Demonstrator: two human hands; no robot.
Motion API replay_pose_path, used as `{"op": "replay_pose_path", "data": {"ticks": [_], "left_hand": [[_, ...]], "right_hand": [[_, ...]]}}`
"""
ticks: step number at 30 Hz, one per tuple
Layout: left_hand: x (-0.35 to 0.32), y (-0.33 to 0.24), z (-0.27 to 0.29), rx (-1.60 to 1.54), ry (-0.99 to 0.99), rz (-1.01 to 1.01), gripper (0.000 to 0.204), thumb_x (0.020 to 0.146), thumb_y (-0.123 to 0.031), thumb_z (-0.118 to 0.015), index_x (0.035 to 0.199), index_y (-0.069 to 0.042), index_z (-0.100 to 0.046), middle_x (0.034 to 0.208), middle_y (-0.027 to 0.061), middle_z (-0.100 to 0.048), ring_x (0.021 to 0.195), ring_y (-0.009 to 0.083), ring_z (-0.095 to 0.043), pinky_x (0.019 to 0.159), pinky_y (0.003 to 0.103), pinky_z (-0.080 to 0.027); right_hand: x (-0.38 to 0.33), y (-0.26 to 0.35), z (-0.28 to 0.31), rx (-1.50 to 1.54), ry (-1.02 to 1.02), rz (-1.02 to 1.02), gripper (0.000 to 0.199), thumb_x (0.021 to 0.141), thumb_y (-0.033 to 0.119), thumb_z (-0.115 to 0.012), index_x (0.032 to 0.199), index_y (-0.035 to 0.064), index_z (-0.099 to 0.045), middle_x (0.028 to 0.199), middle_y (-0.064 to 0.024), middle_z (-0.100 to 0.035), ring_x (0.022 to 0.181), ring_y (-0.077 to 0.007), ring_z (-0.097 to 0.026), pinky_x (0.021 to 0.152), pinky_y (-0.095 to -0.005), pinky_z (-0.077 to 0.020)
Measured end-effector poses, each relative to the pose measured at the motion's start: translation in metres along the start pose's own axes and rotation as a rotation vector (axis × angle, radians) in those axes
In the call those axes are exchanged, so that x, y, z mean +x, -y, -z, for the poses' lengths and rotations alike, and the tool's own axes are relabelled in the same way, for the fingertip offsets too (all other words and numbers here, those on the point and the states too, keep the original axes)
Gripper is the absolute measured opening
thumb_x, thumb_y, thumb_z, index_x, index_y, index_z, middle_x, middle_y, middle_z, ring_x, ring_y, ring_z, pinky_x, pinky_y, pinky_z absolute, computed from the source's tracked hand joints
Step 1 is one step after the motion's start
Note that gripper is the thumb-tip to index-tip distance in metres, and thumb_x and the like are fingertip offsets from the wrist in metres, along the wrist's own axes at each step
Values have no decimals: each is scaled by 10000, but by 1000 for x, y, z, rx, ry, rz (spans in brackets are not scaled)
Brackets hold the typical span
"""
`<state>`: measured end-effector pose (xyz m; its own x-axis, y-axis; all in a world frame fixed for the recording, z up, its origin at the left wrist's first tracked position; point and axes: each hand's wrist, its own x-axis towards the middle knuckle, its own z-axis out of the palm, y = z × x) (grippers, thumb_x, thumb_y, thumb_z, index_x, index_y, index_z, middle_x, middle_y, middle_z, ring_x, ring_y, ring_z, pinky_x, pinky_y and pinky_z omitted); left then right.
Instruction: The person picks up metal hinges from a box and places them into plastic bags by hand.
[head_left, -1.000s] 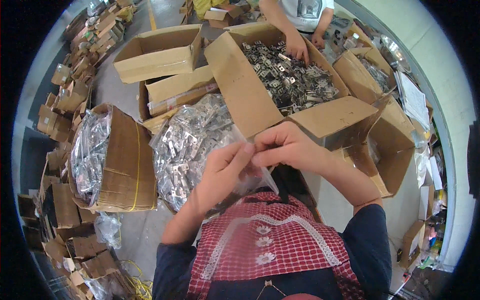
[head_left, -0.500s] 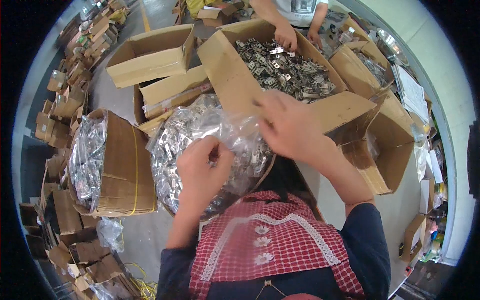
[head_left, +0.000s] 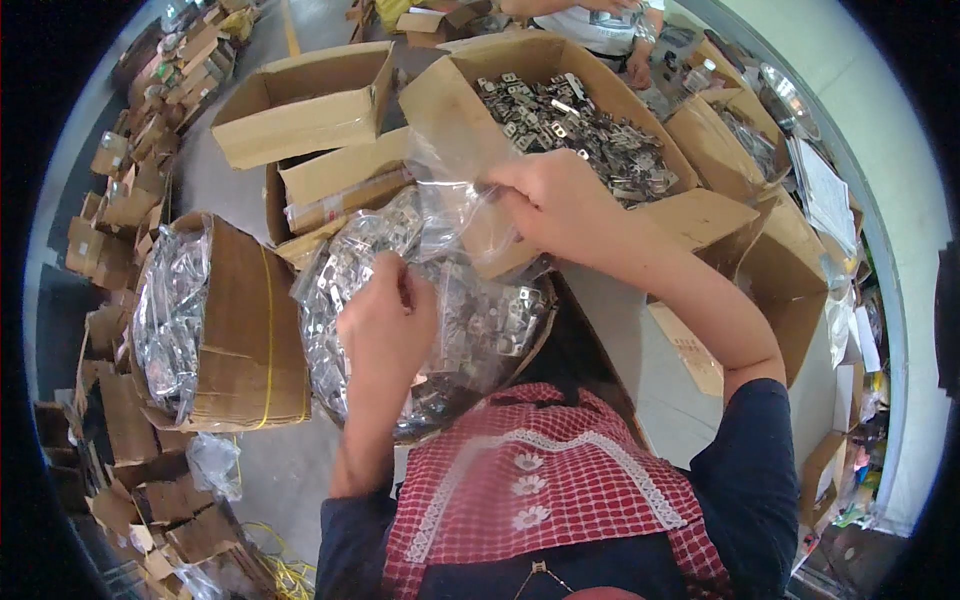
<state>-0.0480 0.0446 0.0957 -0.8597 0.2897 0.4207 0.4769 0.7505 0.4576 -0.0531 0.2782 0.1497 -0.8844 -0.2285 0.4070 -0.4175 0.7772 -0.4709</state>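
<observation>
My right hand [head_left: 550, 198] pinches a clear plastic bag [head_left: 455, 215], whose film spreads leftward from my fingertips. Closed, my left hand [head_left: 388, 315] hovers over packed metal pieces; whatever its fingers hold is hidden. Beneath both hands is a carton filled with clear bags of small metal brackets [head_left: 500, 315]. Farther off, loose metal brackets [head_left: 575, 135] fill a large open cardboard box [head_left: 475, 65]. One of that box's flaps shows through the film.
A strapped carton [head_left: 245, 330] of bagged pieces stands at left. An open cardboard box [head_left: 300, 125] lies behind it, another open box [head_left: 780, 275] at right. Across the table a person [head_left: 600, 35] stands beside the bracket box. Papers [head_left: 825, 190] lie by the right wall.
My right hand has moved slightly up and left, and the plastic film now stands raised and spread. My left hand has shifted left and down. The other person's hand has left the loose brackets.
</observation>
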Motion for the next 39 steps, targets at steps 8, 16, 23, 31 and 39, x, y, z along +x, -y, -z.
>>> {"op": "replay_pose_path", "data": {"ticks": [8, 16, 23, 31, 39], "left_hand": [[10, 12, 1, 60, -151, -75, 178, 874, -212, -710, 887, -90, -581, 671, 81, -643, 614, 278, -649, 532, 404, -511], [16, 33, 6, 53, -70, 2, 182, 885, -243, -713, 910, -96, -608, 681, 79, -661, 606, 276, -661, 552, 402, -505], [17, 54, -4, 152, 70, 38, 263, 927, -329, -682, 912, -76, -613, 700, 126, -673, 604, 325, -654, 544, 421, -503], [30, 44, 7, 101, -65, 2, 242, 886, -319, -732, 960, -101, -658, 839, 104, -710, 719, 326, -677, 615, 430, -524], [31, 68, 3, 59, -52, 32, 141, 876, -176, -706, 987, -116, -644, 697, 79, -667, 624, 278, -658, 569, 404, -507]], "right_hand": [[18, 15, -26, -75, 203, 206, 248, 807, 22, -597, 1036, -1, -689, 904, -187, -695, 801, -387, -677, 688, -470, -546], [40, -14, -39, -116, 271, 226, 260, 799, 52, -614, 1043, 35, -702, 887, -189, -696, 794, -375, -684, 692, -462, -548], [56, -15, -47, -250, 428, 314, 286, 789, 47, -607, 1057, 30, -704, 870, -195, -703, 800, -371, -689, 706, -453, -552], [61, -7, -56, -96, 438, 236, 274, 798, 26, -591, 1057, 3, -678, 887, -212, -694, 818, -394, -678, 710, -470, -535], [75, -30, -46, 53, 389, 323, 327, 857, 74, -614, 1168, -25, -637, 928, -225, -695, 788, -382, -686, 670, -424, -543]]}}
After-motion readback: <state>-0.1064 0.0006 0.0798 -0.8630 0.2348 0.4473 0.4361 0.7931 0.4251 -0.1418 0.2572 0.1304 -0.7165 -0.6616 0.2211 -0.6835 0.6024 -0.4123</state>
